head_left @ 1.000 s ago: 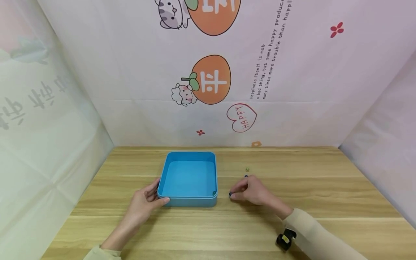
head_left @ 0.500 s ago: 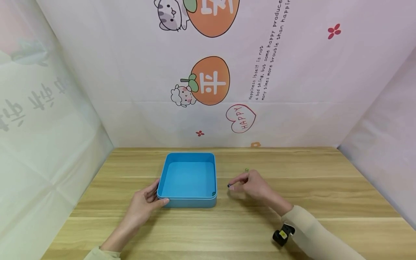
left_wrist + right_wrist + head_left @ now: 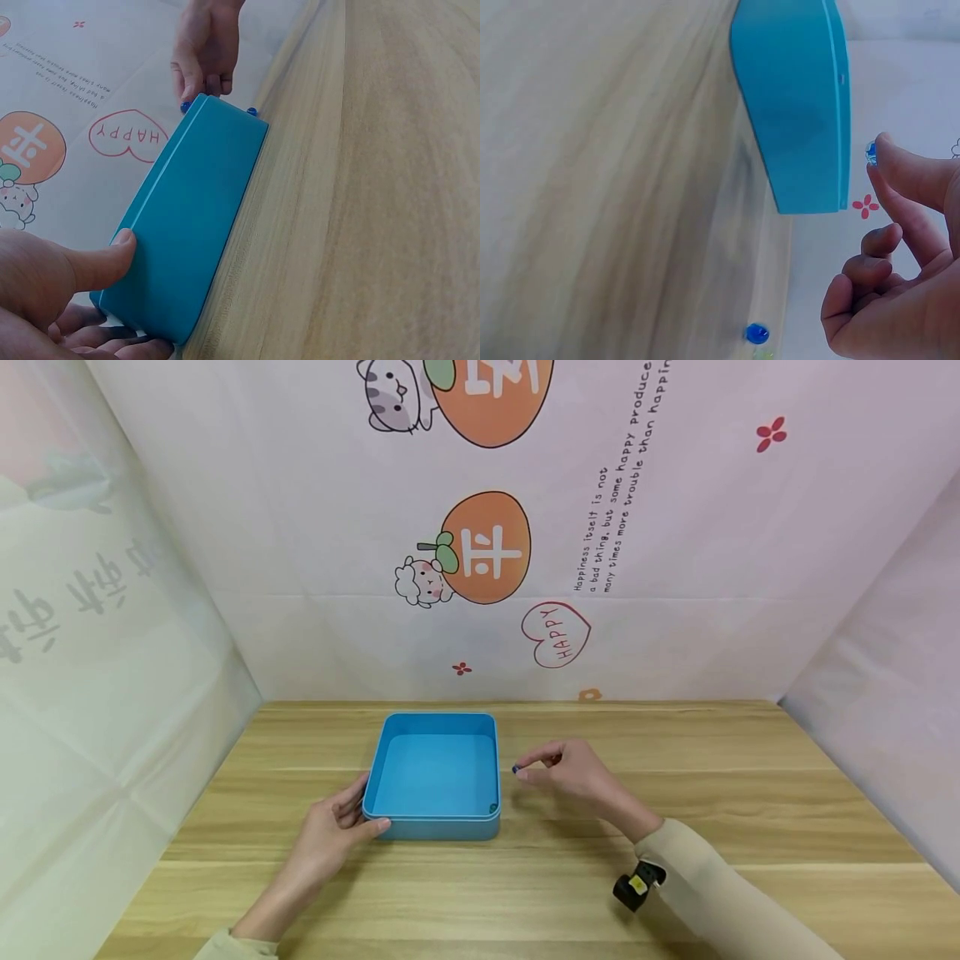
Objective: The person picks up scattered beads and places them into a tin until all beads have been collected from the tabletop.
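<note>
A square light-blue open box (image 3: 431, 827) stands on the table, and my left hand (image 3: 330, 831) grips its near left corner, thumb on the front wall and fingers along the side. Inside, at the near right corner, lies a dark green marble (image 3: 492, 808). My right hand (image 3: 573, 772) pinches a clear blue marble (image 3: 871, 153) between thumb and forefinger, just right of the box and at about rim height. Another blue marble (image 3: 757, 333) rests on the table with a yellow-green marble (image 3: 763, 352) beside it; the right hand hides both in the head view.
The wood-grain table (image 3: 465, 902) ends at a printed cloth wall (image 3: 337, 643) behind the box. More cloth hangs at the left and right sides. A small black camera (image 3: 633, 887) is strapped to the right wrist.
My right hand has lifted the pinched blue marble off the table and brought it up and left toward the box. The left hand and the box have stayed in place.
</note>
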`<state>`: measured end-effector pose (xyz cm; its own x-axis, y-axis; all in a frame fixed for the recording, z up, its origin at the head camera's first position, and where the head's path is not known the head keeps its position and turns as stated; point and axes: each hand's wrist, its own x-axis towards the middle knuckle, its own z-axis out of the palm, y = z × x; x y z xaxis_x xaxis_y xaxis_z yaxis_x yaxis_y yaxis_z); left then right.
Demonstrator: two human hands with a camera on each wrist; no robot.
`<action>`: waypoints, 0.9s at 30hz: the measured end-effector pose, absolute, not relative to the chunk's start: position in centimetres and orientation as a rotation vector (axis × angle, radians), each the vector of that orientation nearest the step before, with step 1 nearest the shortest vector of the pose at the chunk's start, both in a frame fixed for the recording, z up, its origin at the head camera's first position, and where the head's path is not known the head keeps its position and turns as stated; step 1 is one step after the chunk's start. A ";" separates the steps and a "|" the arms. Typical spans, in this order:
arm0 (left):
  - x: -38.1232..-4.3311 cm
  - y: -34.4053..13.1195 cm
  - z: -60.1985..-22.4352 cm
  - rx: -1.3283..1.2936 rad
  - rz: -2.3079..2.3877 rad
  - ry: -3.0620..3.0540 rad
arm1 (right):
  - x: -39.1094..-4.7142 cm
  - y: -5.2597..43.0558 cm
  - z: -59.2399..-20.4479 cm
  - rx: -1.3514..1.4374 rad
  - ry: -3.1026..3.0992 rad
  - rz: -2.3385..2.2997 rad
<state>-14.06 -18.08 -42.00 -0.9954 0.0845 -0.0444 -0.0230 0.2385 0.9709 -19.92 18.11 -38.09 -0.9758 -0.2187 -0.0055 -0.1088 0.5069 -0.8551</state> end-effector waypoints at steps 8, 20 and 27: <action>-14.0 -18.1 -41.9 0.060 1.890 2.396 | -20.5 16.8 -37.2 -0.252 2.608 -1.499; -14.0 -18.1 -41.9 0.059 1.894 2.386 | -21.7 14.5 -36.2 -0.339 2.575 -1.528; -14.0 -18.1 -42.0 0.049 1.885 2.394 | -22.3 12.8 -36.1 -0.336 2.554 -1.550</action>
